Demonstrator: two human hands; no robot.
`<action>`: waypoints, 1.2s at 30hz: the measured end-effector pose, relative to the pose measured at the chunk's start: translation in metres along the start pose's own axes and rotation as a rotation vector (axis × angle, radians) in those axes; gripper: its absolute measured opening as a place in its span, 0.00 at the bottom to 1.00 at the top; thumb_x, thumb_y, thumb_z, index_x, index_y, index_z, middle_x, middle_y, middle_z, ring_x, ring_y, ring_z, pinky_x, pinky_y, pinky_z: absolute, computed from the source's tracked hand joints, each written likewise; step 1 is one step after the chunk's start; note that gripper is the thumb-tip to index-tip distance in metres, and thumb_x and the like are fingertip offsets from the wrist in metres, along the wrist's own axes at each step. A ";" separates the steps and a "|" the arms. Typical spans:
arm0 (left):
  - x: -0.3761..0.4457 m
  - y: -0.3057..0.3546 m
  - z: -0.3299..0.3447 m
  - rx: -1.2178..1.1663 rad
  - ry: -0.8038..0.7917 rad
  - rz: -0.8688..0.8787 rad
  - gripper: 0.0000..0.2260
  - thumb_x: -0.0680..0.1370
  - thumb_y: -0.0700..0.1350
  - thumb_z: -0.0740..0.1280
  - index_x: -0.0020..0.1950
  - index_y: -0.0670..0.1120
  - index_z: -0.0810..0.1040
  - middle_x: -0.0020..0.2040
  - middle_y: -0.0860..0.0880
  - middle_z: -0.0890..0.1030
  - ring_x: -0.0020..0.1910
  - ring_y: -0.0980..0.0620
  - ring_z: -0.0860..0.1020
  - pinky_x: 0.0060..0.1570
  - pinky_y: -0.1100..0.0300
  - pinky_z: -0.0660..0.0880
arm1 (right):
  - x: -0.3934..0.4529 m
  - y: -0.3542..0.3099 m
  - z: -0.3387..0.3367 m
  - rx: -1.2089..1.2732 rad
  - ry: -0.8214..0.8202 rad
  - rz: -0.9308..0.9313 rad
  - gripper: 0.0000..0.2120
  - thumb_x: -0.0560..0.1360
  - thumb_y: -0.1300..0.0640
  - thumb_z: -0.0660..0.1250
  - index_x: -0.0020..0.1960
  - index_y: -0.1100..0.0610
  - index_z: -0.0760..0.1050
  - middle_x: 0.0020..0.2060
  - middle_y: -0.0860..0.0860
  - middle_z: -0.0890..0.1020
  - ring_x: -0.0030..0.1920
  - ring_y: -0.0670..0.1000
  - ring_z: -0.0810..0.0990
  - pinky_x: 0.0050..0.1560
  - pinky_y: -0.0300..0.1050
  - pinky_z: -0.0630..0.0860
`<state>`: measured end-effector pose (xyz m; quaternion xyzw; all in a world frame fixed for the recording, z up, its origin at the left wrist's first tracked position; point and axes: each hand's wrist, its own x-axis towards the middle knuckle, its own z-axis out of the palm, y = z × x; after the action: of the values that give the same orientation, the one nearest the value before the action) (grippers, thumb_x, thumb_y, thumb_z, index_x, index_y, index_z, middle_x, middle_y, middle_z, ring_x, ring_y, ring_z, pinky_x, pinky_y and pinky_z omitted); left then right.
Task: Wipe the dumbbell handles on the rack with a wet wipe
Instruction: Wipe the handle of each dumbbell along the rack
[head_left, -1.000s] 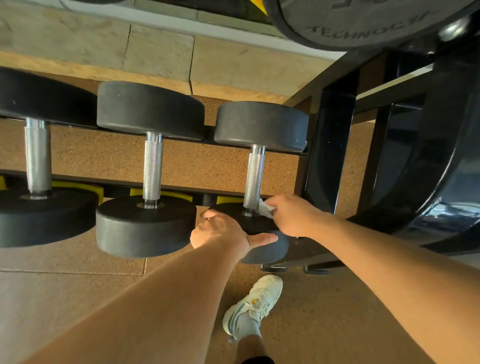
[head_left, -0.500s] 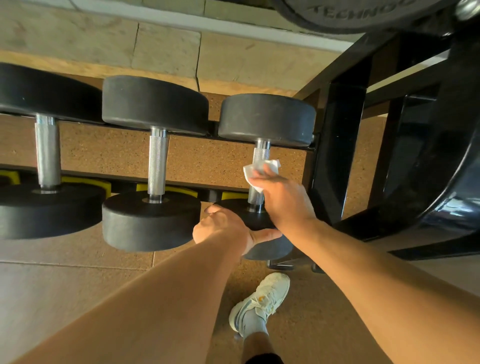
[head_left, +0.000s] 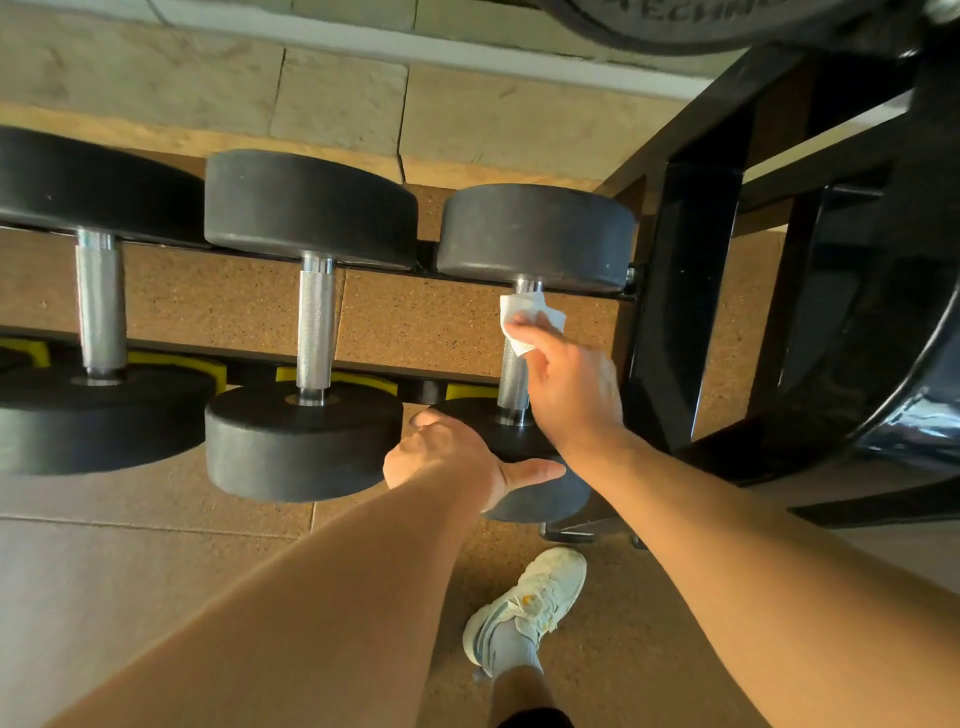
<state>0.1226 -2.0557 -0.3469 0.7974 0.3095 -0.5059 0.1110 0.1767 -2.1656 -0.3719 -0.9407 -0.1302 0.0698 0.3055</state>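
Note:
Three black dumbbells lie across the rack rails (head_left: 457, 278) with steel handles. The rightmost dumbbell (head_left: 535, 236) has a knurled handle (head_left: 513, 382). My right hand (head_left: 569, 387) grips a white wet wipe (head_left: 527, 319) wrapped round the upper part of that handle, just below the far weight. My left hand (head_left: 452, 460) rests on the near weight of the same dumbbell, thumb out to the right, fingers bent over the edge. The middle dumbbell's handle (head_left: 316, 332) and the left dumbbell's handle (head_left: 100, 306) are bare.
A black rack upright (head_left: 680, 306) stands right beside my right hand. Black machine framing and a large weight plate (head_left: 727, 21) fill the right and top. My white shoe (head_left: 524, 605) is on the cork floor below the rack. Yellow-marked weights (head_left: 176, 366) sit on a lower level.
My right hand has slid the wipe from the near end of the handle up toward the far weight. My left hand has stayed on the near weight.

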 end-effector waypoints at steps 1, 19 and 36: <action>0.000 0.000 0.000 0.004 0.000 -0.005 0.71 0.49 0.85 0.63 0.77 0.39 0.55 0.59 0.45 0.80 0.58 0.44 0.80 0.44 0.53 0.72 | 0.000 0.004 -0.001 -0.026 -0.014 -0.021 0.15 0.80 0.62 0.63 0.64 0.51 0.78 0.55 0.48 0.84 0.47 0.48 0.85 0.47 0.32 0.78; -0.011 0.004 -0.010 0.065 -0.046 -0.010 0.69 0.51 0.85 0.62 0.79 0.40 0.54 0.63 0.46 0.77 0.63 0.43 0.77 0.53 0.52 0.74 | 0.000 -0.006 0.000 0.402 0.139 0.405 0.15 0.82 0.61 0.60 0.65 0.53 0.78 0.62 0.47 0.81 0.62 0.44 0.78 0.56 0.30 0.76; -0.008 -0.021 0.007 -0.156 0.066 0.122 0.64 0.57 0.83 0.65 0.80 0.43 0.52 0.70 0.45 0.74 0.67 0.42 0.75 0.58 0.50 0.75 | -0.008 -0.005 -0.020 0.075 -0.601 0.250 0.12 0.80 0.57 0.63 0.58 0.48 0.82 0.54 0.48 0.84 0.53 0.48 0.80 0.50 0.40 0.76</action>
<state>0.1020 -2.0458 -0.3405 0.8200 0.3024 -0.4460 0.1928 0.1726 -2.1746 -0.3522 -0.8747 -0.0954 0.3861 0.2770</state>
